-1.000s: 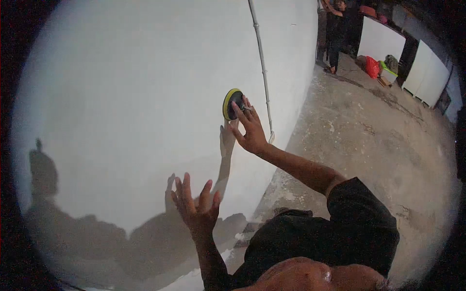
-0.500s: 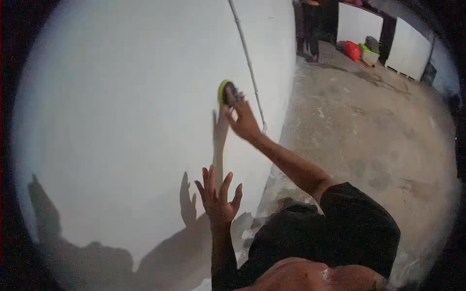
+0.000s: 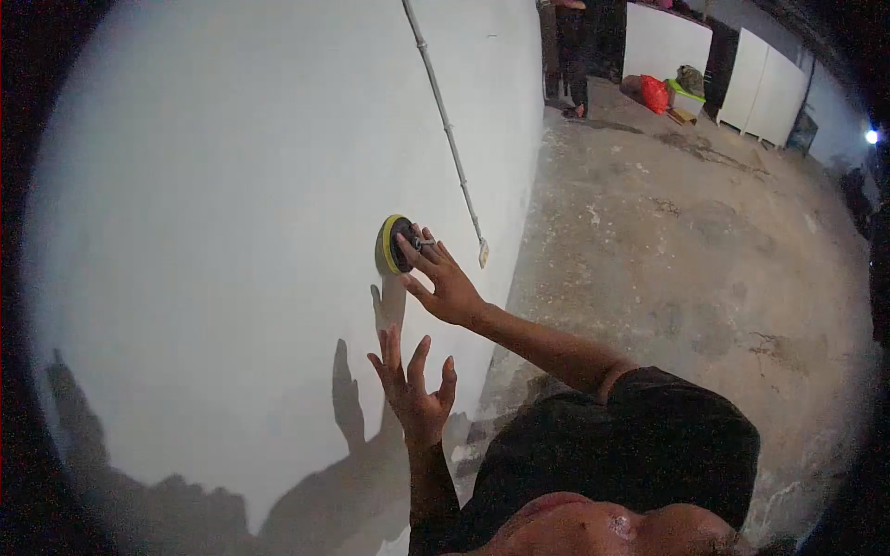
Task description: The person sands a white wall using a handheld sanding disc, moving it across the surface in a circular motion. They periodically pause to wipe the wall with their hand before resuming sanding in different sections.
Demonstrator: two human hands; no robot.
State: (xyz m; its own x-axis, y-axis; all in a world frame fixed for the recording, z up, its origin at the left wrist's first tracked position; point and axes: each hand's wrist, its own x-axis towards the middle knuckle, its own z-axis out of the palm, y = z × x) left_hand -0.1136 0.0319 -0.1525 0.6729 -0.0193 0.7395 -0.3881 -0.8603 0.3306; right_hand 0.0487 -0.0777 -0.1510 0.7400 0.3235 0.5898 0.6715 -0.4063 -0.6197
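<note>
A round sanding pad (image 3: 397, 243) with a yellow rim, black back and short metal shank stands flat against, or very close to, the white wall (image 3: 222, 204). My right hand (image 3: 447, 283) holds it from behind, fingers spread over the back and around the shank. Below it, my left hand (image 3: 414, 389) is raised near the wall with its fingers apart and nothing in it. The pad's face toward the wall is hidden.
A thin grey conduit (image 3: 448, 130) runs down the wall to a small box (image 3: 483, 254). Concrete floor (image 3: 649, 241) stretches right. At the back are a red bag (image 3: 654, 94), a green-lidded box (image 3: 686, 97), white cabinets (image 3: 762, 85) and a person in dark clothes (image 3: 575, 56).
My right hand has brought the sanding pad down along the wall, lower than before. My left hand stays raised with only a small shift, and the view has turned slightly.
</note>
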